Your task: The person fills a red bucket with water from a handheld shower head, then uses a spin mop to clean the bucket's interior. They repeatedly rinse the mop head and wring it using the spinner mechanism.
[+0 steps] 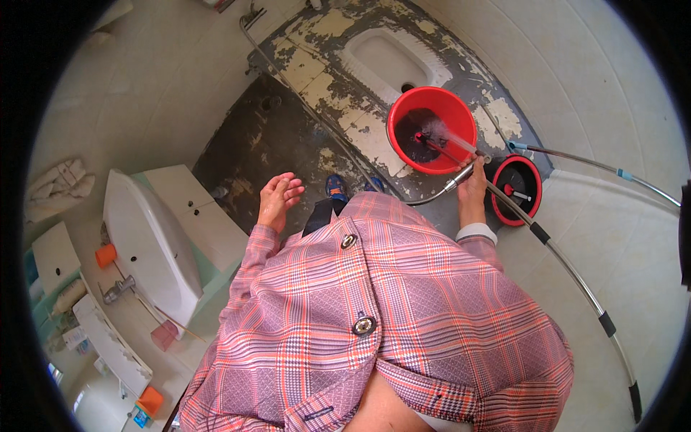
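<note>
My right hand (473, 189) grips a chrome handheld shower head (458, 178), and water streams from it into a red plastic bucket (456, 110). Dark-looking water and splashing show in the bucket, where the lower end of a metal-poled mop (567, 264) stands. Its pole passes right by my right hand; whether my fingers also hold it I cannot tell. From the shower head a flexible metal hose (432, 198) curves away over the floor. My left hand (276, 201) is raised on the other side, wet-looking and empty, with its fingers apart.
Beside my right wrist is a black bucket with a red rim (533, 213). Another pole with light-blue clips (572, 156) leans at the right wall. A squat toilet (386, 56) is set beyond the red bucket, in a worn, peeling floor (243, 135). A washbasin (156, 232) stands left.
</note>
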Tool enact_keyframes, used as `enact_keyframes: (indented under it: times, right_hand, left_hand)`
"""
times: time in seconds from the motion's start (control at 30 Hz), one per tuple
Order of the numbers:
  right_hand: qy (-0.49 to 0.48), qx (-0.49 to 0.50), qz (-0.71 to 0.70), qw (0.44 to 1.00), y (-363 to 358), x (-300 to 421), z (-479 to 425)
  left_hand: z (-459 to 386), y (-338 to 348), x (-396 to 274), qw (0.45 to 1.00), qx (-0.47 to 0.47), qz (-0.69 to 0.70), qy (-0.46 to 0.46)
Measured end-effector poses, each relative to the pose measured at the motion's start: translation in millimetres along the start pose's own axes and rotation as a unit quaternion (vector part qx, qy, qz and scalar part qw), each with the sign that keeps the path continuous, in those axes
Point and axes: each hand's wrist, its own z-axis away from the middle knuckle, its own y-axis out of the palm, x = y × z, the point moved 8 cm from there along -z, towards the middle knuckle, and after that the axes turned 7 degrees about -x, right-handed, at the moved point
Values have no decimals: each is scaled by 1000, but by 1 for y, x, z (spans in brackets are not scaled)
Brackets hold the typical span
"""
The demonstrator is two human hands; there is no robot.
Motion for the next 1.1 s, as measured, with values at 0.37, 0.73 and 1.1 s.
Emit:
enact_keyframes:
  times: [0.37, 0.73, 1.1]
  right_hand:
    - [3, -18, 14, 1000, -21, 9, 3]
    - [5, -28, 18, 999, -24, 10, 1]
    - [10, -34, 18, 999, -24, 14, 1]
  left_hand:
    - [-2, 1, 2, 1000, 3, 6, -1]
    - [-2, 4, 5, 1000, -1, 0, 4]
    - [1, 10, 6, 1000, -6, -2, -1]
